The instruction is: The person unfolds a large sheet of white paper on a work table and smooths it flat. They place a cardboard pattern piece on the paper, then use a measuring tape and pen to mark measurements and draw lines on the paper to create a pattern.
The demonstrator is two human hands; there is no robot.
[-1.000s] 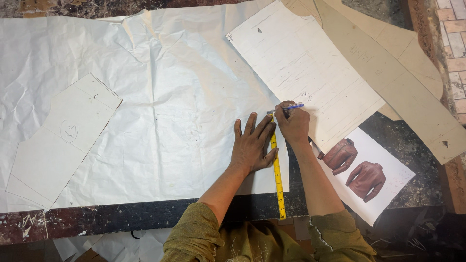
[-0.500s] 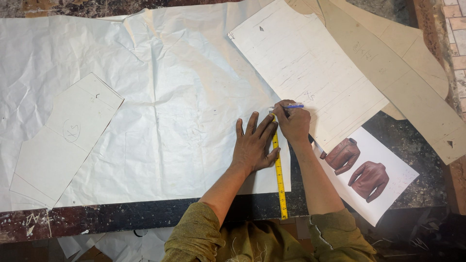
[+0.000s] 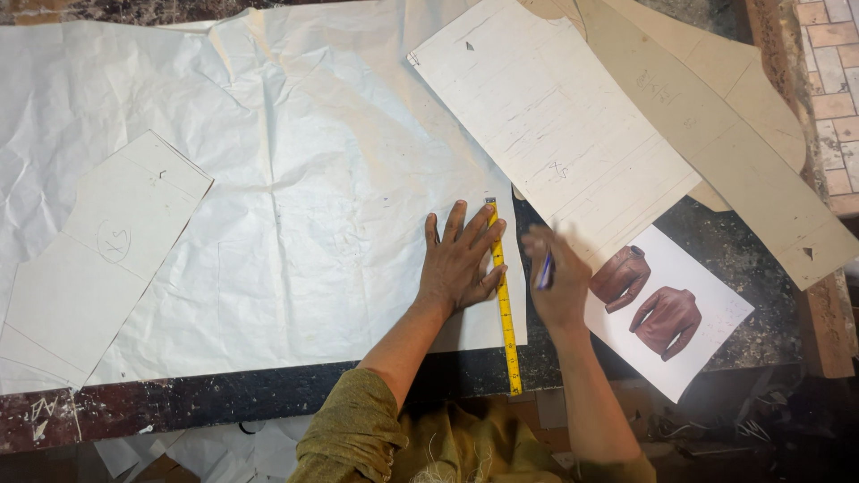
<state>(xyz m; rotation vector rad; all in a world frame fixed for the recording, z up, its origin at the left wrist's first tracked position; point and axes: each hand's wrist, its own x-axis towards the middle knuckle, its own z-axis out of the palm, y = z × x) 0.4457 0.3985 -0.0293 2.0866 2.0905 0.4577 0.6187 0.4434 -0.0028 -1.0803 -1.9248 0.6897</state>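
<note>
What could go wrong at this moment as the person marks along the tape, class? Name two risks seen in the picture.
The yellow measuring tape is flexible and only the left hand presses beside its upper part; its lower end hangs past the paper, so it could shift and skew the line. The large white paper is creased, so marks by the pen in the right hand may wander.
</note>
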